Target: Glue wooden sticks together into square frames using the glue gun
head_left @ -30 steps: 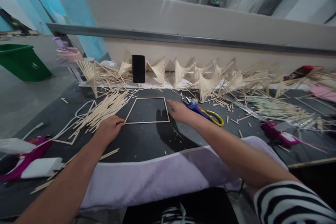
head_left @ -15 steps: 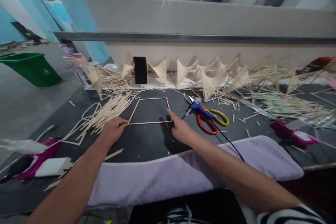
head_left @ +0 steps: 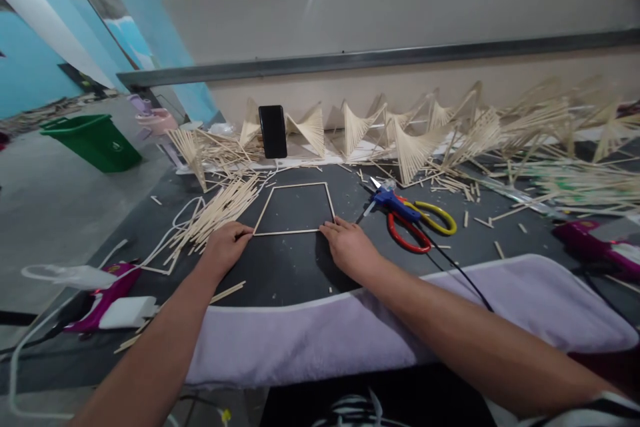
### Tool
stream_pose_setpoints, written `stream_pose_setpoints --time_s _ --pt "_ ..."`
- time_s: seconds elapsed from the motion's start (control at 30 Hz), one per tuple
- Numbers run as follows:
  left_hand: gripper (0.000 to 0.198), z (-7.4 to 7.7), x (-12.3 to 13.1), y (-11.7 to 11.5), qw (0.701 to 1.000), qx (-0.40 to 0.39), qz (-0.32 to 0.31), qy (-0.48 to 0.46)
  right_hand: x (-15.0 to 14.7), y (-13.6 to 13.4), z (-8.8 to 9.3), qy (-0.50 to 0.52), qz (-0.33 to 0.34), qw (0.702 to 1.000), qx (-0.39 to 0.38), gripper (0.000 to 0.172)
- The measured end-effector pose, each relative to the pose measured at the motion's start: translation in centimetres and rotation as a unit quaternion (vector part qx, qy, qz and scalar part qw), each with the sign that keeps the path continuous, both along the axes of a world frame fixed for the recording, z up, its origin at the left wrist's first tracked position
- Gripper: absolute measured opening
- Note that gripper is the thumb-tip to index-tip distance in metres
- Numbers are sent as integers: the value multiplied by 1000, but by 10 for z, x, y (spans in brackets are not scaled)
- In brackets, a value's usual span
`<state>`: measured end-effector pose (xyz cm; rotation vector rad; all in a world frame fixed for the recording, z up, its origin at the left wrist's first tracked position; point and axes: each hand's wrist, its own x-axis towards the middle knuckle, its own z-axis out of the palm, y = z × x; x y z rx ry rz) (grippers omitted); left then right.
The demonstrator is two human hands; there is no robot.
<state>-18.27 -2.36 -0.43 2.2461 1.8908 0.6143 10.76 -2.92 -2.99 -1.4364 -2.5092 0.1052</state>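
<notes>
A four-sided frame of thin wooden sticks (head_left: 287, 233) lies flat on the dark tabletop in front of me. At its near left corner, my left hand (head_left: 226, 248) pinches the stick ends between thumb and fingers. My right hand (head_left: 350, 248) is closed over the near right corner, its fingertips on the joint, which they partly hide. To the right of that hand lie snips (head_left: 395, 205) with a blue middle and red and yellow handles. A pile of loose wooden sticks (head_left: 225, 210) spreads beyond my left hand.
Fan-shaped stick structures (head_left: 407, 150) line the back, beside an upright black phone (head_left: 273, 132). Purple power strips (head_left: 107, 297) with cords lie at both sides. A lilac cloth (head_left: 300, 340) covers the near edge. A green bin (head_left: 95, 141) stands on the floor at left.
My right hand's fingers have come down from the right side stick onto the near right corner. My left hand keeps its corner. The view has shifted slightly.
</notes>
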Motion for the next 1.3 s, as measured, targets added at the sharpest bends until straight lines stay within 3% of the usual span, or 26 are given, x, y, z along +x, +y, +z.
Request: stream_pose_setpoints --time_s 0.37,0.83,1.07,1.3 --pt "26 2 2 -1 1000 -9 22 18 -1 6 2 -15 39 999 -4 34" --pt "29 1 -2 -2 999 -1 -28 29 0 2 3 -35 39 998 20 39" --pt "28 6 -2 -2 999 -15 -31 35 -1 1 3 -37 44 998 23 40" --pt "29 1 -1 -1 999 10 -30 26 -1 2 0 -32 53 998 27 39"
